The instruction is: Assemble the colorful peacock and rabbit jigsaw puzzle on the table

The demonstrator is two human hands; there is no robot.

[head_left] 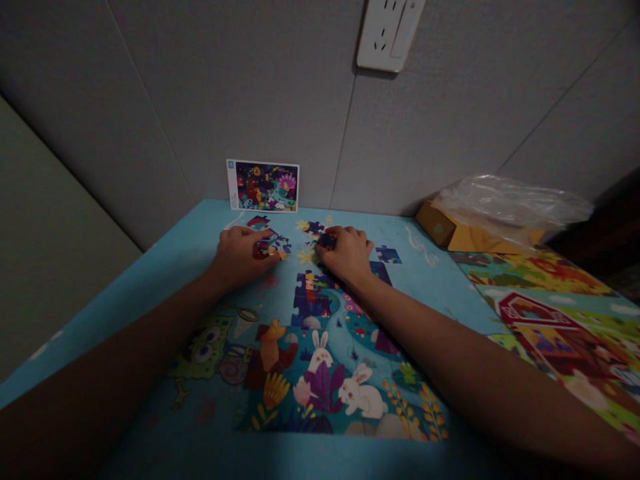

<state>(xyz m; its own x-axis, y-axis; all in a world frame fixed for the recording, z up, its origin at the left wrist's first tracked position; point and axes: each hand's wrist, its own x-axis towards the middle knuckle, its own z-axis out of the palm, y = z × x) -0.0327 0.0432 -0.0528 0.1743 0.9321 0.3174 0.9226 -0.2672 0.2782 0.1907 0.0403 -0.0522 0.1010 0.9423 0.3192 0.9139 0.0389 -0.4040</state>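
My left hand [243,257] is at the back left of the table, its thumb and index finger curled around a small group of puzzle pieces [280,244]. Between the fingers of my right hand [347,252] is a dark blue puzzle piece [328,241]. Other loose pieces [314,228] lie between the two hands. Nearer to me is a partly joined jigsaw puzzle [320,383] with rabbits, a fox-like animal, plants and a stream. My right forearm covers some of its right side. A single loose piece [389,255] rests right of my right hand.
A picture card [263,187] leans against the grey wall behind the light blue table [185,243]. At the back right, clear plastic [515,200] lies over a yellow box [473,233]. Farm-scene pictures [565,333] cover the right side. A socket [387,33] is on the wall.
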